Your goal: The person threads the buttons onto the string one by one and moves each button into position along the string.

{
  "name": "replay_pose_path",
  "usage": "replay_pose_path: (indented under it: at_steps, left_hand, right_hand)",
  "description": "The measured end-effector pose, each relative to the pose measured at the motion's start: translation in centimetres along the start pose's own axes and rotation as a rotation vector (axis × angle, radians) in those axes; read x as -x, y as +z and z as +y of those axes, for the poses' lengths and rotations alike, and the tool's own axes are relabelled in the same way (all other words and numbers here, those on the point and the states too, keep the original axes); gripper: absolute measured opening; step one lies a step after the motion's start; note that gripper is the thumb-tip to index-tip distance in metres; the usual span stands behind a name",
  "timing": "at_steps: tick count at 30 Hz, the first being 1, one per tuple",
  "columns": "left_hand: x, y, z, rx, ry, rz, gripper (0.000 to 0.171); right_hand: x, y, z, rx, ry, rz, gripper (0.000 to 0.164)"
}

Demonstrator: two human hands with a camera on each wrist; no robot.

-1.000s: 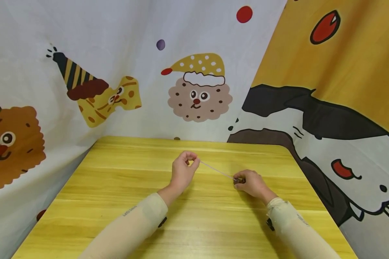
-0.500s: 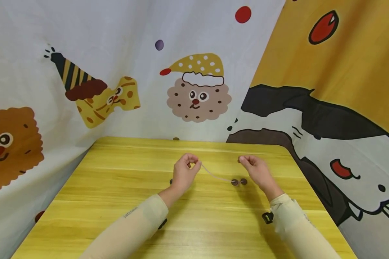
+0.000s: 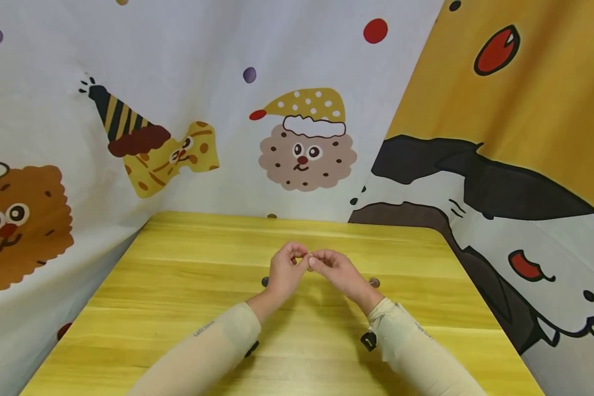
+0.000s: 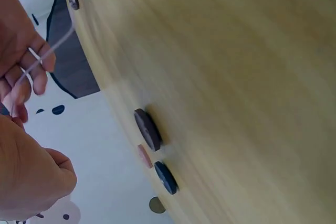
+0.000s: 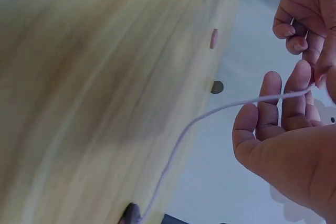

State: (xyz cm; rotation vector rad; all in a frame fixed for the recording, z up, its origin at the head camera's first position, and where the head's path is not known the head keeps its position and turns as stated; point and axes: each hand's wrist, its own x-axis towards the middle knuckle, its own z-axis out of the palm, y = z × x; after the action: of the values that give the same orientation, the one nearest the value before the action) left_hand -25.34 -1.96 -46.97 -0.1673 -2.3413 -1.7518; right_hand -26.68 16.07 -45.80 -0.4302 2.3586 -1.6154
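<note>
Above the table (image 3: 178,264), the left hand (image 3: 284,273) pinches the string (image 5: 210,112) — the right hand (image 3: 341,275) touches it, its grip unclear.

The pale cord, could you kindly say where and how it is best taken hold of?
Probably pinch the pale cord just below the right hand, coming from the side, across its length: it is thin and there hangs free, clear of the table.
</note>
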Motion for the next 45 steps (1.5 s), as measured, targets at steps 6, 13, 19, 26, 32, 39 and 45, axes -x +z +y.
replay_pose_path:
  at_steps: [6,13,19,26,32,39,45]
  left_hand:
    - [0.1,0.1,-0.4,0.022,-0.02,0.006,0.016]
    - [0.2,0.2,-0.4,0.03,-0.035,-0.006,0.017]
    - [0.3,0.1,-0.3,0.042,-0.048,0.008,0.016]
    - [0.4,0.0,-0.5,0.042,-0.049,-0.002,0.011]
    - [0.4,-0.1,-0.6,0.037,-0.05,-0.019,0.011]
    - [0.4,-0.2,-0.6,0.033,-0.047,-0.02,0.011]
    - [0.5,-0.3,-0.6,0.033,-0.063,-0.036,0.017]
  right_hand:
    - [0.0,0.1,0.8,0.015,0.048,0.072,0.03]
    - [0.1,-0.1,1.2,-0.003,0.071,0.117,0.038]
    - [0.2,-0.1,1.2,-0.056,0.089,0.137,0.039]
    - [0.3,0.0,1.3,-0.062,0.08,0.136,0.038]
    - [0.3,0.0,1.3,-0.134,0.058,0.11,0.037]
    - [0.2,0.0,1.6,-0.113,0.056,0.106,0.045]
    - [0.2,0.0,1.6,-0.118,0.06,0.112,0.046]
